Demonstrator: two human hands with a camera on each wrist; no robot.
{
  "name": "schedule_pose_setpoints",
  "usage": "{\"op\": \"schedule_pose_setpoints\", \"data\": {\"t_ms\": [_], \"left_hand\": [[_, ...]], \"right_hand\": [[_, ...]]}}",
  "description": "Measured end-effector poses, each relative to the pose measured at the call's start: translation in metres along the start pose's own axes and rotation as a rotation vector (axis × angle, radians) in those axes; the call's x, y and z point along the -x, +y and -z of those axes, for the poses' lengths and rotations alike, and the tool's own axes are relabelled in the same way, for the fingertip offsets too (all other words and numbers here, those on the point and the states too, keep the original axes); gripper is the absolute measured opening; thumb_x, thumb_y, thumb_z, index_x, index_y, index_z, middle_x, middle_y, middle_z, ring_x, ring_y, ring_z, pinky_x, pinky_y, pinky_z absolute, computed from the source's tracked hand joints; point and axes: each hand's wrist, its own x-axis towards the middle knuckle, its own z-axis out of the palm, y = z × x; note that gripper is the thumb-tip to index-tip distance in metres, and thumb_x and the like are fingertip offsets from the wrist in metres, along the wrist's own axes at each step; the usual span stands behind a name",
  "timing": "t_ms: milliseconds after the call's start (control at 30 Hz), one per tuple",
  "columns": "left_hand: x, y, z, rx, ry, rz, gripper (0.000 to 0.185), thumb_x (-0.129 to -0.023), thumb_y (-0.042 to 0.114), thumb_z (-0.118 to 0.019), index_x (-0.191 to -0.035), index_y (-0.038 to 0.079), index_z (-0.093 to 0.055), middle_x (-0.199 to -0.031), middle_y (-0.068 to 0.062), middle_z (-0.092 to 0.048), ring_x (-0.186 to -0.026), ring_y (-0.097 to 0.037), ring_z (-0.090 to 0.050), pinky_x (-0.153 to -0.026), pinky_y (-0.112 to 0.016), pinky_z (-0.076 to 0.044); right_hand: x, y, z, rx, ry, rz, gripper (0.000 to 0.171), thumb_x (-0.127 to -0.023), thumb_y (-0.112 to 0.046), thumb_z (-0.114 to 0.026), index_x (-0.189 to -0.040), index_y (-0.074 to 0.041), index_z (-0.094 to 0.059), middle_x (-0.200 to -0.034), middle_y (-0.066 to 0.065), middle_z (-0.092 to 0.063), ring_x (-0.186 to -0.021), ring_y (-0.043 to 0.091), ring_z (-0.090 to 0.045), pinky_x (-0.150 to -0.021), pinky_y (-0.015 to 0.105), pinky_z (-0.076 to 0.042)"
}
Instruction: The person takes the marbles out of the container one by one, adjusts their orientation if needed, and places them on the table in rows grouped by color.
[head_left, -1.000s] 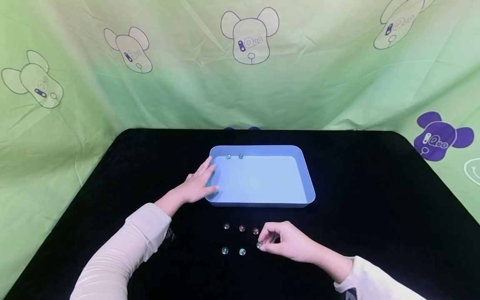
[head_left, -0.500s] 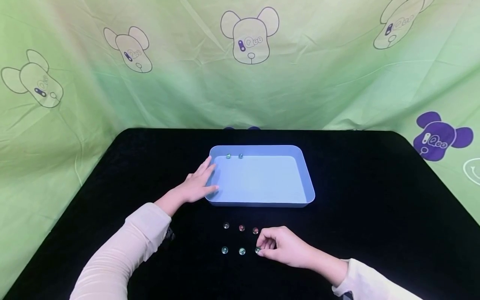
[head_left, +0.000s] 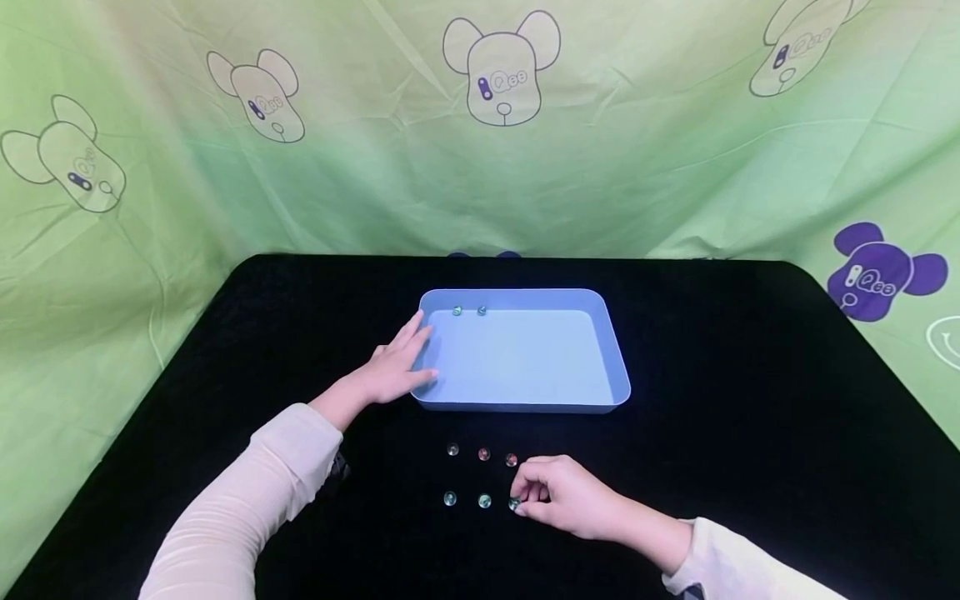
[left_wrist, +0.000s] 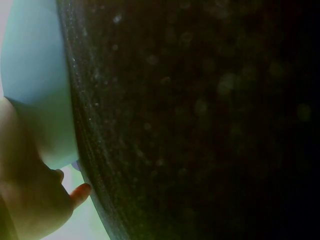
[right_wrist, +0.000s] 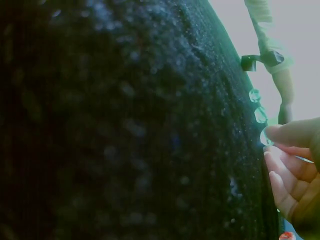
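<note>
Head view with both wrist views. Over the last second the right hand (head_left: 570,500) has lowered a small clear glass marble with a green core (head_left: 514,503) from just above the cloth to the end of the near row, so that it now closes a grid of two rows of three on the black cloth-covered table (head_left: 750,417); judged from this, the marble is seated and only the release remains. The fingertips (right_wrist: 280,134) are curled and pinch it between thumb and forefinger, touching the cloth. The neighbouring green marble (head_left: 484,501) lies just beside, to the left. The left hand (head_left: 397,371), unmoved, lies spread with straight fingers against the left wall of the shallow light-blue plastic tray (head_left: 611,358), which holds two marbles (head_left: 468,311) at its far edge, well apart from the right hand.
</note>
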Motion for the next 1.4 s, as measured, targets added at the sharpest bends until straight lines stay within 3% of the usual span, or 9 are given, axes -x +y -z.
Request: {"op": "schedule_pose_setpoints", "data": {"t_ms": [633,1167,1400], "left_hand": [[0.000,-0.002,-0.003,0.008,0.004,-0.002,0.072,-0.086,0.041,-0.046,-0.139,0.007,-0.012,-0.143,-0.002,0.014,-0.129,-0.019,0.005,-0.093,-0.051,-0.014],[-0.001,-0.002,-0.002,0.001,0.004,-0.001,0.071,-0.086,0.041,-0.046,-0.139,0.007,-0.012,-0.143,-0.002,0.015,-0.129,-0.021,0.004,-0.093,-0.051,-0.015],[-0.001,-0.001,-0.001,0.007,-0.002,0.004,0.071,-0.086,0.041,-0.046,-0.139,0.008,-0.011,-0.143,-0.002,0.015,-0.129,-0.021,0.004,-0.094,-0.051,-0.014]], "right_hand": [[0.001,-0.004,0.001,0.047,0.022,0.030,0.016,-0.067,0.000,-0.068,-0.075,-0.009,-0.057,-0.072,-0.007,-0.054,-0.063,-0.004,-0.049,-0.055,0.013,-0.041],[0.003,-0.004,0.007,-0.059,0.024,0.027,0.016,-0.069,0.000,-0.068,-0.078,-0.008,-0.059,-0.075,-0.003,-0.057,-0.064,-0.001,-0.052,-0.055,0.017,-0.043],[-0.001,-0.006,0.014,-0.125,0.033,-0.018,0.015,-0.069,0.002,-0.067,-0.080,-0.005,-0.060,-0.074,0.001,-0.060,-0.064,0.001,-0.054,-0.056,0.020,-0.044]]}}
